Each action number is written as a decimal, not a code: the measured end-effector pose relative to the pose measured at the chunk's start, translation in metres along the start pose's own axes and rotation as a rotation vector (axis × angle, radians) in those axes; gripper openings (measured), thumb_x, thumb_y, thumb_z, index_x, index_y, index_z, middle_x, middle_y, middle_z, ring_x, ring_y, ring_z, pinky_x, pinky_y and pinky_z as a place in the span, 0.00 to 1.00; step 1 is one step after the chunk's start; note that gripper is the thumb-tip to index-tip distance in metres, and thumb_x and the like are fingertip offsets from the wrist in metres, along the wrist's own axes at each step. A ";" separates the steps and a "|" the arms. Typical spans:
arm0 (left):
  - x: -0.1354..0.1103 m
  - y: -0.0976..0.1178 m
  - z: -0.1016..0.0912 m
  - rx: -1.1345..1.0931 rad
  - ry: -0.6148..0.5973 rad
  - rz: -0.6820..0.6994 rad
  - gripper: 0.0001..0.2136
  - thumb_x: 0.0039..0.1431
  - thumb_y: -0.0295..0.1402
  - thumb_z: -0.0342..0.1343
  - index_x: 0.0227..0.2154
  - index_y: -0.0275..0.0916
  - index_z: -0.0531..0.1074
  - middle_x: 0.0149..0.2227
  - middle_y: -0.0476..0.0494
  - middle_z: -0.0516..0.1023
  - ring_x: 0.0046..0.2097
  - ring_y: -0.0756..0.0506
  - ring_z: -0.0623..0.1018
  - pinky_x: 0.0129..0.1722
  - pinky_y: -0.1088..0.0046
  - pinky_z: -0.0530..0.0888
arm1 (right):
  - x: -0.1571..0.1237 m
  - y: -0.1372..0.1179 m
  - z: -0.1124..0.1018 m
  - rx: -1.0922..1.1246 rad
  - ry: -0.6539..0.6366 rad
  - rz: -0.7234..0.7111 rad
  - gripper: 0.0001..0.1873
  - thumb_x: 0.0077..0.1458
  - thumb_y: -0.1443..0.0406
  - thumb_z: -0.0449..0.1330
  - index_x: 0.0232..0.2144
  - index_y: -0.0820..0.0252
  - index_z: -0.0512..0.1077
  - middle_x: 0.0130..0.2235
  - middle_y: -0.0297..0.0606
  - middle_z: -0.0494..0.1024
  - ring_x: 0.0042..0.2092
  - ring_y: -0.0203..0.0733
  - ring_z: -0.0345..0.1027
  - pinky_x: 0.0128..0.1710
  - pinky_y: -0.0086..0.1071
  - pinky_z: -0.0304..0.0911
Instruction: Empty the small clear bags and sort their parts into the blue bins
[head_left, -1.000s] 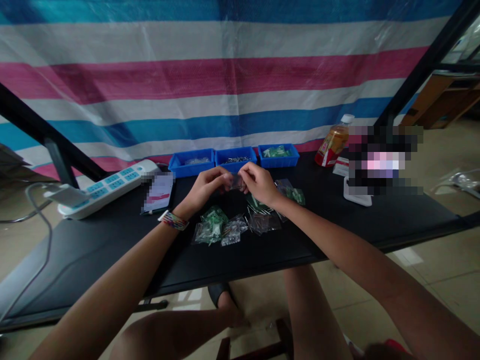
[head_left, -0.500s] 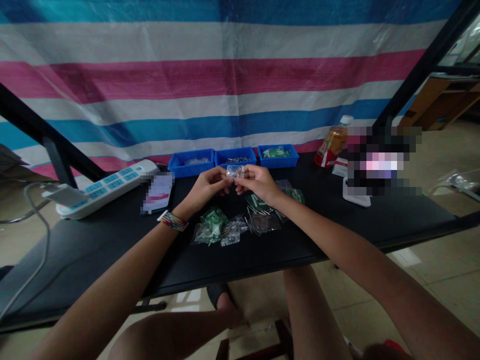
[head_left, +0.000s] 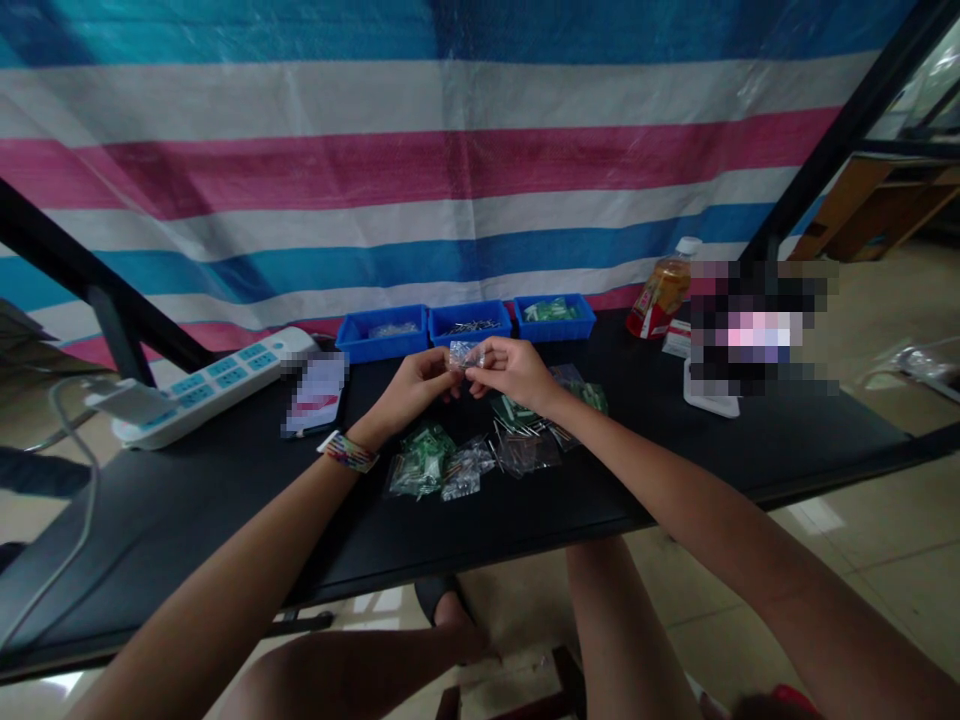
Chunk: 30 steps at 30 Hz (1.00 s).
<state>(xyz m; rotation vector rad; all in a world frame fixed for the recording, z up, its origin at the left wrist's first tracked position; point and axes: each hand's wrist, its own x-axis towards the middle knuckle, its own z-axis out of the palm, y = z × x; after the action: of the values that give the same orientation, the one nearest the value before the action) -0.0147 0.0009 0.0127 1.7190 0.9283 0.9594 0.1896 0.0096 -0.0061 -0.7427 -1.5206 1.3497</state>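
A small clear plastic bag (head_left: 466, 354) is pinched between my two hands above the middle of the black table. My left hand (head_left: 422, 385) grips its left side, and my right hand (head_left: 513, 371) has its right side between thumb and fingers. What the bag contains is too small to make out. Below my hands lie clear bags with green pieces (head_left: 426, 460), a clear bag (head_left: 468, 468) and a bag with thin metal pins (head_left: 527, 450). More green packets (head_left: 592, 396) lie partly behind my right forearm.
Behind my hands stand three blue trays: one with clear bags (head_left: 347, 346), one with metal pins (head_left: 504, 318), one with green packets (head_left: 583, 327). A power strip (head_left: 225, 375) and phone (head_left: 319, 392) lie left. A drink bottle (head_left: 663, 292) and white device (head_left: 709, 402) are right.
The view has tilted slightly, so the table sits a little lower in the picture. Both hands keep hold of the clear bag, and its angle has shifted slightly.
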 end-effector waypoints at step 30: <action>0.012 -0.009 -0.032 -0.139 0.537 -0.005 0.08 0.58 0.31 0.63 0.40 0.40 0.72 0.24 0.55 0.73 0.22 0.52 0.72 0.23 0.78 0.66 | -0.018 -0.013 -0.009 -0.805 0.060 -0.485 0.16 0.66 0.73 0.55 0.48 0.57 0.80 0.51 0.45 0.79 0.51 0.47 0.76 0.51 0.40 0.73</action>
<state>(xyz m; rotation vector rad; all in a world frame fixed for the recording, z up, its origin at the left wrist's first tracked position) -0.0404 0.0258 0.0149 1.3602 1.1696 1.4857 0.2062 -0.0061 0.0019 -0.7993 -2.0385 0.3265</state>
